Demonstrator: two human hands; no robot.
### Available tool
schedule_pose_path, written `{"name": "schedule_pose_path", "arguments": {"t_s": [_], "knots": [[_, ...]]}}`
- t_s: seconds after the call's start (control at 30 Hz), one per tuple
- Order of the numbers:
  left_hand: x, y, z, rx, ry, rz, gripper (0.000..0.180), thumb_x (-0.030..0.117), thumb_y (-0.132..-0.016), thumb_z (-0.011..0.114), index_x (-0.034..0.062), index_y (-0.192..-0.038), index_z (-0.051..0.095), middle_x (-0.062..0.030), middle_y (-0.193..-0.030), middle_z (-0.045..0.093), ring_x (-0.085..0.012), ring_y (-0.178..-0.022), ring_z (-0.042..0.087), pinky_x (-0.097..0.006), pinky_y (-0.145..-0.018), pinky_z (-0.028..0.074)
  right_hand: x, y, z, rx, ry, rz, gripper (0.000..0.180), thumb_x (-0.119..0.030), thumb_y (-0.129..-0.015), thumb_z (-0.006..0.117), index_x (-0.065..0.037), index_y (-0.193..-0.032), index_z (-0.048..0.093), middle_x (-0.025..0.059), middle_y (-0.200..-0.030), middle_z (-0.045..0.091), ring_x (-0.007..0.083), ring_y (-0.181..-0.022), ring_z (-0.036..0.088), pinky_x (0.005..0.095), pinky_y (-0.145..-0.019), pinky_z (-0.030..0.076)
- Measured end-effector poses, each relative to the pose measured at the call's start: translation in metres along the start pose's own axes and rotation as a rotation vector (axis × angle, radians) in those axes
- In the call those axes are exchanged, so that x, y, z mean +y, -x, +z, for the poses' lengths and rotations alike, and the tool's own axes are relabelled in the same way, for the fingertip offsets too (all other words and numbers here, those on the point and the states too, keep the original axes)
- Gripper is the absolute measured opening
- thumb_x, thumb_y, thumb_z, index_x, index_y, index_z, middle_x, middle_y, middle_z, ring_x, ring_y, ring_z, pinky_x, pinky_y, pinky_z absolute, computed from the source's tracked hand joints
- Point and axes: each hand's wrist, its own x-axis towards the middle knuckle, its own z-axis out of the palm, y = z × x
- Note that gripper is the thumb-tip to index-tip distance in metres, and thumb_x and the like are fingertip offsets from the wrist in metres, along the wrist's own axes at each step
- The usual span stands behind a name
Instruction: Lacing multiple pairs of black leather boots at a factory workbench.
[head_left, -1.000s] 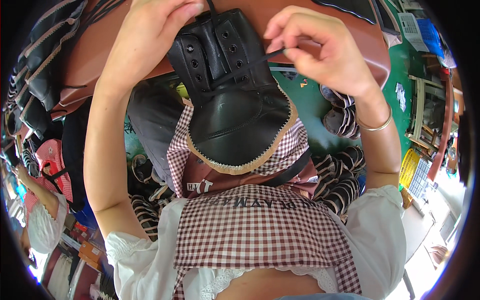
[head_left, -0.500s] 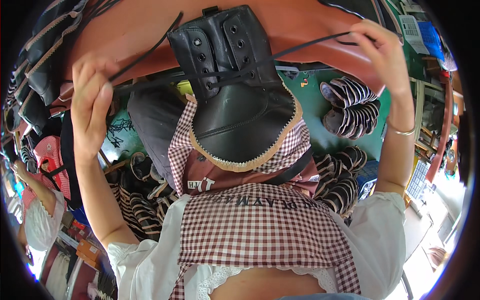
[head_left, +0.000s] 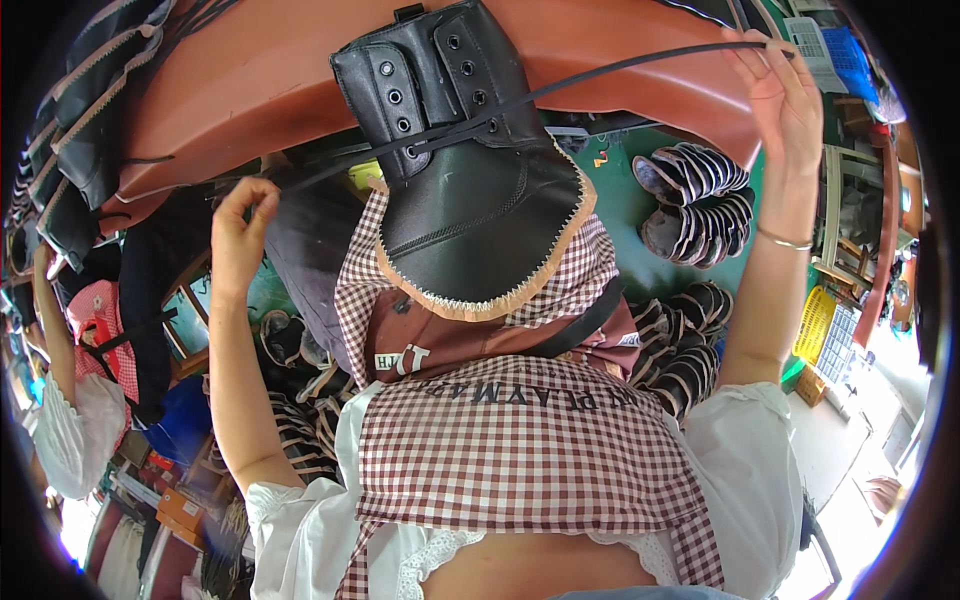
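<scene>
A black leather boot upper point(head_left: 470, 220) lies in front of me, over my lap and against the table edge. Its toe points toward me, with a zigzag-stitched tan edge. Metal eyelets run up both flaps. A flat black shoelace point(head_left: 620, 68) passes through the lower eyelets and stretches out to both sides. Low on the left, my left hand point(head_left: 242, 225) pinches one length of it, blurred near the fingers. My right hand point(head_left: 785, 105), raised at the far right, has the other length between its fingers near the lace's end.
A reddish-brown table top point(head_left: 250, 90) curves across the far side. More black uppers point(head_left: 90, 130) are stacked at its left. Bundles of uppers point(head_left: 695, 205) rest on the green floor, others beside my legs. Another person's white sleeve point(head_left: 80, 435) shows at far left.
My left hand has moved down and inward, and my right hand slightly up and outward. The loose lace length at upper left now runs down toward my left hand. The boot upper has shifted slightly away.
</scene>
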Motion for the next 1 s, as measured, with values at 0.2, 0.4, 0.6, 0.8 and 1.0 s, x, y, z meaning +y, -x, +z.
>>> {"name": "schedule_pose_path", "arguments": {"t_s": [0.2, 0.4, 0.6, 0.8, 1.0], "knots": [[0.071, 0.000, 0.026, 0.138, -0.184, 0.312, 0.015, 0.004, -0.075, 0.069, 0.0051, -0.090, 0.068, -0.0064, -0.109, 0.062, -0.0286, -0.113, 0.052, -0.040, -0.097, 0.039, 0.022, 0.032, 0.062, -0.212, -0.192, 0.055, 0.004, -0.004, -0.091, 0.057, -0.004, -0.088, 0.060, 0.0051, -0.084, 0.052, 0.0079, -0.061, 0.037, 0.0249, -0.059, 0.034], [0.145, -0.041, 0.099, 0.311, -0.268, 0.509, 0.016, 0.008, -0.071, 0.074, 0.0151, -0.085, 0.071, -0.0038, -0.133, 0.050, -0.0396, -0.134, 0.028, -0.048, -0.107, 0.026, 0.067, 0.048, 0.176, -0.309, 0.626, -0.070, 0.009, -0.006, -0.075, 0.069, -0.001, -0.082, 0.067, 0.0071, -0.077, 0.059, 0.0175, -0.068, 0.059, 0.0281, -0.062, 0.046], [0.150, -0.040, 0.104, 0.236, -0.257, 0.511, 0.013, 0.005, -0.074, 0.073, 0.0101, -0.085, 0.071, -0.0066, -0.147, 0.040, -0.0405, -0.141, 0.018, -0.049, -0.113, 0.022, 0.084, 0.051, 0.177, -0.233, 0.689, -0.113, 0.009, -0.009, -0.071, 0.069, -0.003, -0.077, 0.066, 0.0067, -0.077, 0.058, 0.0245, -0.072, 0.059, 0.0347, -0.065, 0.046], [0.153, -0.041, 0.105, 0.231, -0.303, 0.499, 0.013, 0.005, -0.074, 0.073, 0.0100, -0.086, 0.072, -0.0085, -0.147, 0.039, -0.0416, -0.142, 0.015, -0.050, -0.113, 0.020, 0.087, 0.052, 0.177, -0.197, 0.787, -0.266, 0.012, 0.003, -0.071, 0.068, -0.001, -0.082, 0.066, 0.0034, -0.077, 0.054, 0.0141, -0.073, 0.055, 0.0257, -0.068, 0.044], [0.151, -0.042, 0.106, 0.212, -0.276, 0.499, 0.016, 0.010, -0.070, 0.075, 0.0146, -0.085, 0.074, -0.0085, -0.150, 0.033, -0.0436, -0.142, 0.010, -0.057, -0.111, 0.013, 0.091, 0.054, 0.180, -0.161, 0.806, -0.338, 0.009, -0.007, -0.066, 0.070, -0.007, -0.074, 0.066, 0.0052, -0.076, 0.057, 0.0251, -0.075, 0.057, 0.0366, -0.066, 0.048]]}}
